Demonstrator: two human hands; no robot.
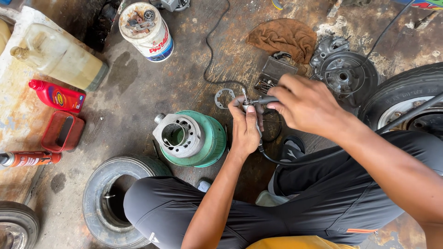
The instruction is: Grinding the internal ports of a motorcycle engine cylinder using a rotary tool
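Thin metal tool (253, 100) with black hose between both hands; left hand (245, 129) pinching tip, right hand (308, 105) gripping handle.

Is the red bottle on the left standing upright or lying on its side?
Lying on its side: the red bottle rests flat on the floor, cap pointing left.

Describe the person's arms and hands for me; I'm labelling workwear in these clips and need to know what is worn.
Both arms are bare from above the elbow down: no sleeves show in the picture. The left hand and the right hand wear no gloves, and no rings, watch or wristband can be seen. The clothing in view is dark trousers with a small orange tab, and a strip of yellow cloth at the bottom edge.
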